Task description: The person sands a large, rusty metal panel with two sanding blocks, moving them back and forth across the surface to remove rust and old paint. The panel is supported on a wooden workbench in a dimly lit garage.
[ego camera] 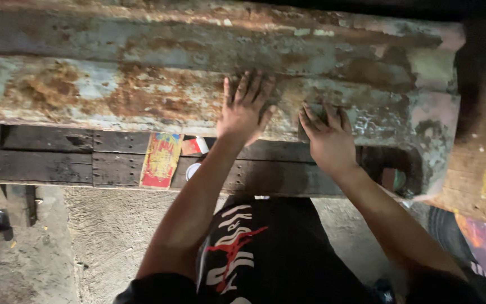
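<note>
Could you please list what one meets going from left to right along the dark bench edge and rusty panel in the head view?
Red-and-yellow printed card → small red-and-white packet → left hand, flat on the rusty metal panel → right hand, pressing a small dark pad.

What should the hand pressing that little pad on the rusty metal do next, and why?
Probably slide the right hand and its dark pad sideways, toward the left hand. The rusty metal panel shows heavy orange rust patches on that side, and the left hand lies flat with fingers spread on the panel, seemingly steadying it. What the pad is made of is unclear.
</note>
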